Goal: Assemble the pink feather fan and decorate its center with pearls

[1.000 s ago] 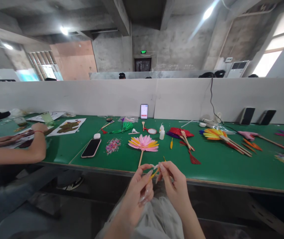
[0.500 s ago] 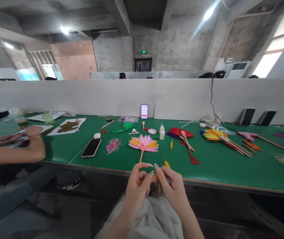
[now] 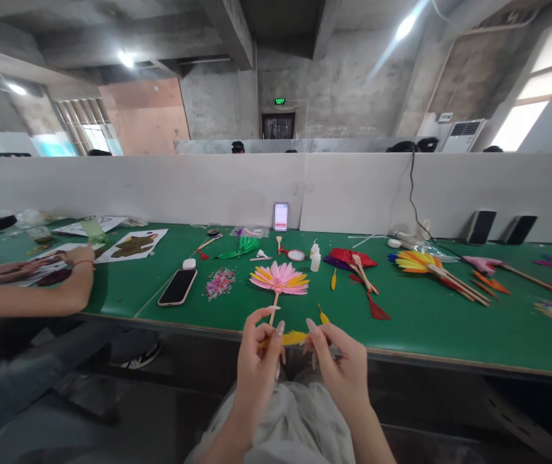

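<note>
A yellow feather (image 3: 294, 338) stretches between my hands at the table's front edge. My left hand (image 3: 257, 351) pinches one part of it between thumb and fingers. At the feather's pale end, the thumb and fingers of my right hand (image 3: 338, 354) are closed; the exact contact is partly hidden. Just beyond my left hand lies a fan of pink and yellow feathers (image 3: 279, 278) on a wooden stick. Another yellow feather (image 3: 323, 314) rests on the table behind my right fingers, and a smaller yellow feather (image 3: 333, 280) lies farther back.
Left of the fan are a pile of colourful bits (image 3: 220, 283) and a phone (image 3: 178, 287). White bottles (image 3: 315, 260) stand behind it. A red feather fan (image 3: 353, 259) and a yellow feather fan (image 3: 418, 263) lie rightward. A co-worker's arm (image 3: 70, 290) rests at the left.
My hands have moved apart, baring more of the yellow feather between them. My left hand shifted left and my right hand slightly right. The co-worker's hand moved a little to the right.
</note>
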Tool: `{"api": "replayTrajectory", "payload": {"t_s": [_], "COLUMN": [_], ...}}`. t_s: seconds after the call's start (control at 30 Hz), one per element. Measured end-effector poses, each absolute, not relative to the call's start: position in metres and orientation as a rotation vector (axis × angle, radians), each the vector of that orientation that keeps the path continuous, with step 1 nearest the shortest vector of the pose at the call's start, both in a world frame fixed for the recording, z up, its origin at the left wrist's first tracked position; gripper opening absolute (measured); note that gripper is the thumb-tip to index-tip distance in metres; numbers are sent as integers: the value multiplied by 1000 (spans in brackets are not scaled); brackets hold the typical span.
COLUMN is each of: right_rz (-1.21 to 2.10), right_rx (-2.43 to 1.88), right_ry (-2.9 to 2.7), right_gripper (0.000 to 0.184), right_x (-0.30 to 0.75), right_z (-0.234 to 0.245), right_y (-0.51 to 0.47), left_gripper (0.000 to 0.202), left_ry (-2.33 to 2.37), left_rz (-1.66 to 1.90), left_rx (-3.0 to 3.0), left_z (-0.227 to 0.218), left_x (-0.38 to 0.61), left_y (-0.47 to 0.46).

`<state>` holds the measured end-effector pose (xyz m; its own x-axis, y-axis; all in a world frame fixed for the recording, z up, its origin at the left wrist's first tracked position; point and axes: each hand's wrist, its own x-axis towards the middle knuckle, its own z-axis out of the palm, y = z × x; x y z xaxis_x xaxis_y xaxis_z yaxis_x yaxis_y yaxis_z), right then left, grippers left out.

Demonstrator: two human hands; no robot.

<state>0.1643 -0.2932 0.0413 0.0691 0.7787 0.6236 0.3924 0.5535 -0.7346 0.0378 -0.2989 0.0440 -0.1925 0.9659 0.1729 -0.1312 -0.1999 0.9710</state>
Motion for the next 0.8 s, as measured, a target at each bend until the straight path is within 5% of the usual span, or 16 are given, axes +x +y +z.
{"api": "replayTrajectory", "payload": {"t_s": [0.8], "right_rz": [798], "right_rx": [-1021], "right_ry": [-1369], "right_gripper": [47], "right_x": [160], "right_z": [43], "right_y": [-298], "left_gripper": [48], "left_ry": [1098], "left_rz": [1579], "left_rx": [1023], "left_z": [57], "left_x": [30], "left_y": [-304]}}
